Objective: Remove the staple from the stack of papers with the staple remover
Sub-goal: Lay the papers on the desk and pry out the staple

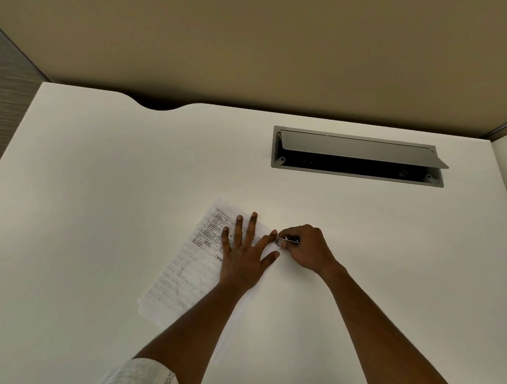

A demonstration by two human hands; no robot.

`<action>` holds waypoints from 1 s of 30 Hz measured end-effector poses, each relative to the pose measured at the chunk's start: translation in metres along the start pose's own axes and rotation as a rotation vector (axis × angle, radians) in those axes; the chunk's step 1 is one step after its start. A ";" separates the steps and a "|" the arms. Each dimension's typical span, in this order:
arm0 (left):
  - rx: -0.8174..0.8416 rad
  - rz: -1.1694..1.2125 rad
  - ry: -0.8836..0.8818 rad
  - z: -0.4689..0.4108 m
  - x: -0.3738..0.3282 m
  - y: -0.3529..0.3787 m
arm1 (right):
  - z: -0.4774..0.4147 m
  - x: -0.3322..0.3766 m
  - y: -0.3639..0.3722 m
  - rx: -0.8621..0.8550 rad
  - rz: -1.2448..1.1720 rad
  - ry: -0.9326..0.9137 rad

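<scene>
A stack of printed papers point(183, 273) lies slanted on the white desk point(100, 183). My left hand point(245, 250) presses flat on the stack with fingers spread. At the stack's far right corner, my right hand point(305, 247) grips a small metal staple remover point(286, 240), whose jaws sit at the paper's corner just beside my left index fingertip. The staple itself is too small to make out.
A grey cable hatch point(357, 156) with its lid tilted open is set into the desk at the back right. A tan partition wall point(254, 45) rises behind the desk. The back edge has a curved notch point(157, 104) at the left.
</scene>
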State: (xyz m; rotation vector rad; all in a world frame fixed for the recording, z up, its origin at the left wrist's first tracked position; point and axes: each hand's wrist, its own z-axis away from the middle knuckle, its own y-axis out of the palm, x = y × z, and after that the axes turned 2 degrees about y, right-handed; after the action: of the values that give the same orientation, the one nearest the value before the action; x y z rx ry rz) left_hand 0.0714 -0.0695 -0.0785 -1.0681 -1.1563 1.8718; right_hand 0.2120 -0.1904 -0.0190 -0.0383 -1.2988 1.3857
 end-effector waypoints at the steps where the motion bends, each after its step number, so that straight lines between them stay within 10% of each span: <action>1: 0.002 0.001 0.000 0.000 0.000 0.000 | -0.001 0.001 -0.001 0.014 -0.006 0.008; 15: 0.007 0.012 0.010 0.000 0.002 0.001 | -0.002 0.000 -0.012 0.014 -0.260 0.146; 30: 0.064 0.089 0.039 -0.003 0.005 -0.003 | 0.024 -0.003 0.007 -0.122 0.365 -0.119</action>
State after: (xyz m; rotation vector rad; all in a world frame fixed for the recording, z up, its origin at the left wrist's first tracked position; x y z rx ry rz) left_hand 0.0720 -0.0633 -0.0780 -1.1321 -1.0356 1.9342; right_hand 0.1919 -0.2061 -0.0168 -0.2922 -1.5285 1.6332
